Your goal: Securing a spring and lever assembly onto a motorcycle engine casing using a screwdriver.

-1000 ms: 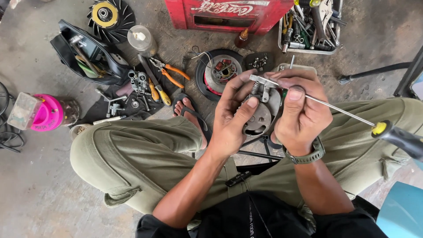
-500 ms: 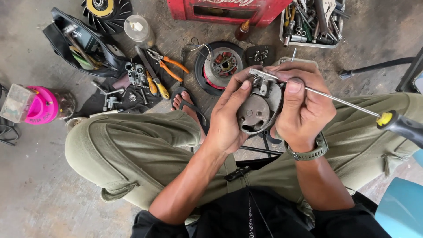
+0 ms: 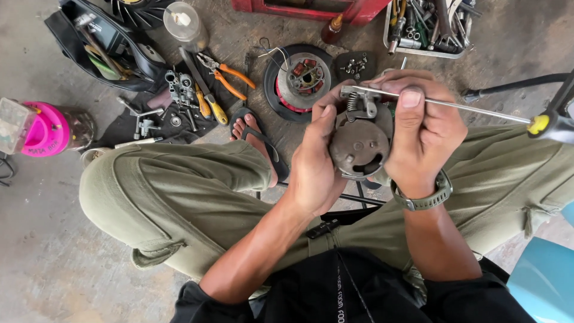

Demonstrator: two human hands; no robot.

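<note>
I hold a round grey metal clutch assembly (image 3: 360, 143) with a small spring at its top, above my lap. My left hand (image 3: 317, 157) grips its left side, thumb up along the rim. My right hand (image 3: 423, 133) wraps the right side and also pins the long steel shaft of a screwdriver (image 3: 466, 107) against it. The shaft tip lies by the spring, and the black and yellow handle (image 3: 553, 124) sticks out to the right.
On the concrete floor lie a round black and red engine part (image 3: 299, 78), orange pliers (image 3: 227, 76), a yellow-handled tool (image 3: 209, 104), small metal parts on a dark cloth (image 3: 173, 113), a pink lidded container (image 3: 45, 128), a tool tray (image 3: 424, 27) and a red crate (image 3: 311, 7).
The view has dropped and closed in on my hands. The assembly and screwdriver stay gripped the same way, the shaft tip now resting by the spring.
</note>
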